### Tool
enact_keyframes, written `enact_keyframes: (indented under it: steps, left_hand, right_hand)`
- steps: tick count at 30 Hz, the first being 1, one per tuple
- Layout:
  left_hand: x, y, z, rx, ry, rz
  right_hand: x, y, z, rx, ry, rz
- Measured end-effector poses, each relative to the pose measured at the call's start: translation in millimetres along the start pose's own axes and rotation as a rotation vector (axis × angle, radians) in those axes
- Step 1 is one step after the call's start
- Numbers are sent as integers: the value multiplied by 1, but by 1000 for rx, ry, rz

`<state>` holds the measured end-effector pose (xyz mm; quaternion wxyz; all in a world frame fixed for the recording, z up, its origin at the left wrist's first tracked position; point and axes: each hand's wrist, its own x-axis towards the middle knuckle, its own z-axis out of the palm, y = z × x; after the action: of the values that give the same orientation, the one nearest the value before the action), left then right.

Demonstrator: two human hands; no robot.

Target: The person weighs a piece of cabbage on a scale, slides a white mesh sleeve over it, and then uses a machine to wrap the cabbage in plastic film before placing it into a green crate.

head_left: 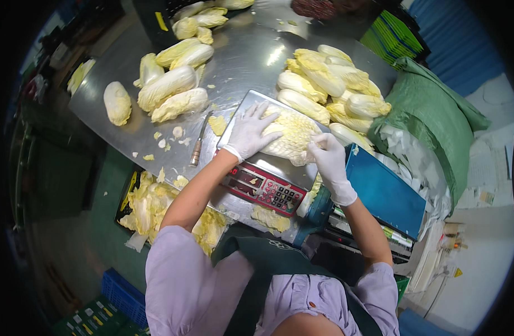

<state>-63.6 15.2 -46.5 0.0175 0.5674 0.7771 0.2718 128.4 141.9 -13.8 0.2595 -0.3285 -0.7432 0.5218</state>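
A napa cabbage in a white foam net (291, 132) lies on the metal pan of a red electronic scale (263, 189). My left hand (250, 132), in a white glove, rests spread on the cabbage's left side. With its fingertips, my gloved right hand (327, 156) pinches the net's lower right end. To the left of the scale, a knife with a wooden handle (195, 152) lies on the steel table (236, 59), near a loose yellow leaf (218, 125) and small trimmings.
Napa cabbages are piled behind the scale at right (320, 77) and at left (168, 86). A crate of leaf trimmings (145, 210) stands below the table edge. Right of me are a blue-topped machine (382, 189) and a green woven sack (429, 117) holding white nets.
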Motion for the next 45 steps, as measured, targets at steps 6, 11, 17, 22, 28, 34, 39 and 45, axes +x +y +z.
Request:
enact_keyframes:
  steps: [6,11,17,22,28,34,39,45]
  left_hand:
    - [2,-3,9,-52,28,23]
    - [1,-8,11,-145,4,7]
    - [-6,-25,-2,-423,145,-124]
    - [8,-56,-29,-447,330,-294]
    - [18,-84,-39,-494,69,-249]
    - [2,-43,-20,-356,-354,-29]
    - [10,-47,-9,-373,-249,34]
    - [41,-51,-17,-1065,-127,-305]
  right_hand:
    - [-5,-21,-19,-345,-52,3]
    - [3,10,-45,-548,22,-204]
    - [14,5,-82,-524,-1,-43]
    - [26,-22,-87,-595,-359,-181]
    - [48,2,-69,-566,-501,-275]
    - [49,47,-38,-567,-612,-421]
    - [52,45,-31,-288,-573,-276]
    - [80,33,-50,407,-552,358]
